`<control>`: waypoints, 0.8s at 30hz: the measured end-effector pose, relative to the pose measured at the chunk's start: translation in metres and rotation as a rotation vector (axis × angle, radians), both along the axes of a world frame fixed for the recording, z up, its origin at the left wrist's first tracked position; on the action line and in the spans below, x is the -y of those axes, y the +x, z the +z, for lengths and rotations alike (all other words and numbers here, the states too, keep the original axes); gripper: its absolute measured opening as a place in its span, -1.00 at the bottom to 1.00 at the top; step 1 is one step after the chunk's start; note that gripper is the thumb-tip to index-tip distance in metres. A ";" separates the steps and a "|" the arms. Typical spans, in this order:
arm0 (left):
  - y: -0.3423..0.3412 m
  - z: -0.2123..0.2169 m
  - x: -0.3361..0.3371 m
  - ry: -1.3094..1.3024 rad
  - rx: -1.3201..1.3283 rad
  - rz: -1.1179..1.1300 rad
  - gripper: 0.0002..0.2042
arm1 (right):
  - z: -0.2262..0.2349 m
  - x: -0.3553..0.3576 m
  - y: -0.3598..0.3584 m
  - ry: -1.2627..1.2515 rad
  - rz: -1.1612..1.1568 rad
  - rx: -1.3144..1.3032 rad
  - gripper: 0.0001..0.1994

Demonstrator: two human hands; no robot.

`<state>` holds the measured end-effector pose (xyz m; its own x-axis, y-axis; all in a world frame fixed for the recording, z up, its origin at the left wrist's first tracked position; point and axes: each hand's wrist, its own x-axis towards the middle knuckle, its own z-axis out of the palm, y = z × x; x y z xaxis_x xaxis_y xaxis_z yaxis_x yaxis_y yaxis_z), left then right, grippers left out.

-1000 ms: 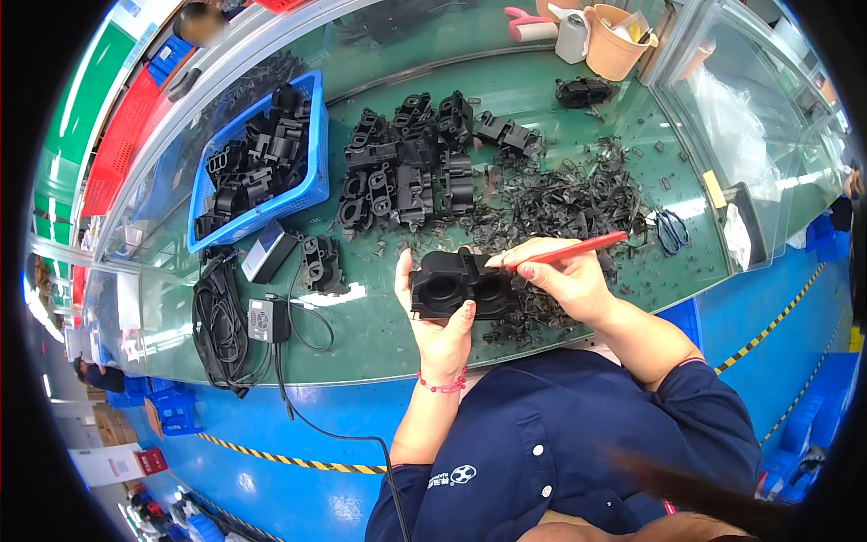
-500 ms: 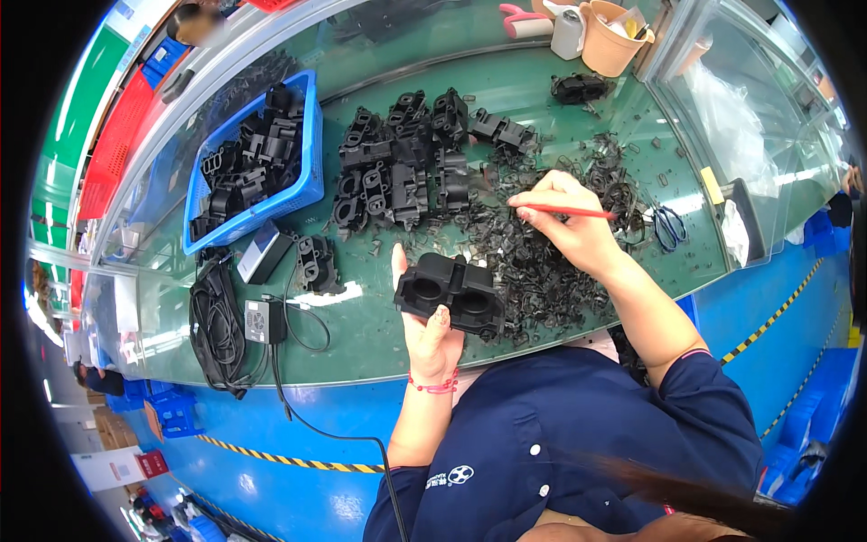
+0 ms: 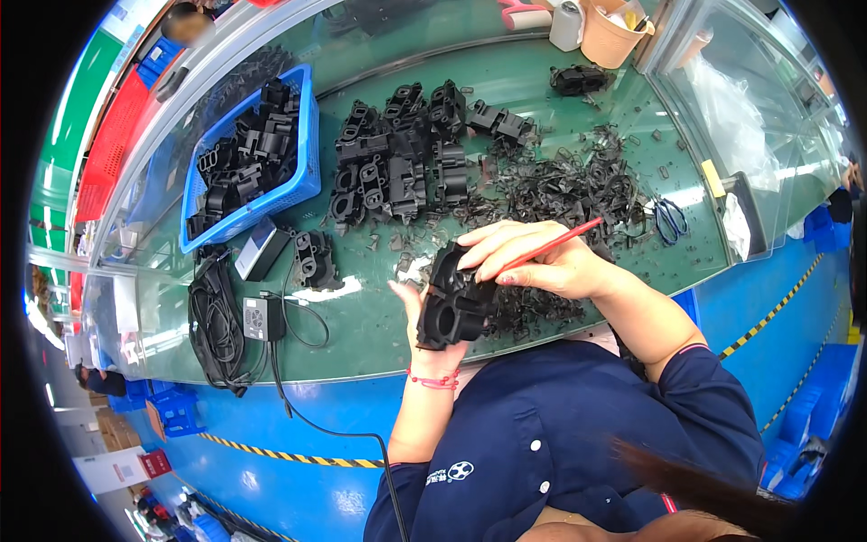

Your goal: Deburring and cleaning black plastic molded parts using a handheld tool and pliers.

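My left hand [image 3: 426, 327] grips a black moulded plastic part [image 3: 454, 300] with round openings, held upright above the green table's [image 3: 370, 325] near edge. My right hand [image 3: 533, 262] rests its fingers on the top of that part and holds a thin red tool [image 3: 553, 244] that points up to the right. Behind the hands lies a heap of black plastic trimmings [image 3: 569, 185].
A group of black parts [image 3: 397, 158] stands mid-table, with one more [image 3: 314, 260] to the left. A blue basket [image 3: 302, 172] of parts sits far left. Black cables [image 3: 215, 321] and a small grey box [image 3: 256, 318] lie near left. Scissors [image 3: 670, 219] at right, tan cup [image 3: 614, 36] at back.
The black part has turned upright in my left hand. My right hand with the red tool came back from the trimmings heap onto the top of the part.
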<state>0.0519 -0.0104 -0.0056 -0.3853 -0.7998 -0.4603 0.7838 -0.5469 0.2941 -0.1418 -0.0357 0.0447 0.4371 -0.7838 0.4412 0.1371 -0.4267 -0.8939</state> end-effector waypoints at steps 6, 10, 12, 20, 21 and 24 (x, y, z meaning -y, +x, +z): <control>-0.003 0.014 -0.006 -0.606 0.116 0.124 -0.19 | -0.007 -0.008 0.004 0.149 -0.210 0.122 -0.84; 0.001 0.011 -0.005 -0.519 0.354 0.129 -0.44 | 0.002 -0.003 -0.011 0.373 -0.193 0.379 -0.80; 0.010 0.001 -0.004 -0.419 0.204 0.163 -0.53 | 0.016 0.007 -0.028 0.402 -0.114 0.592 -0.72; 0.001 0.018 0.005 -0.448 0.347 0.167 -0.39 | -0.007 0.024 -0.044 -0.339 -0.767 -0.704 -0.88; 0.002 0.014 0.002 -0.436 0.361 0.167 -0.39 | -0.002 0.017 -0.037 -0.120 -0.623 -0.511 -0.88; -0.004 0.018 0.008 -0.476 0.380 0.166 -0.38 | 0.015 0.000 -0.015 0.176 -0.316 -0.172 -0.84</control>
<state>0.0484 -0.0181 0.0125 -0.1179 -0.9858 -0.1193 0.6401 -0.1673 0.7499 -0.1569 -0.0358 0.0596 0.2186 -0.9484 0.2298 -0.1346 -0.2625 -0.9555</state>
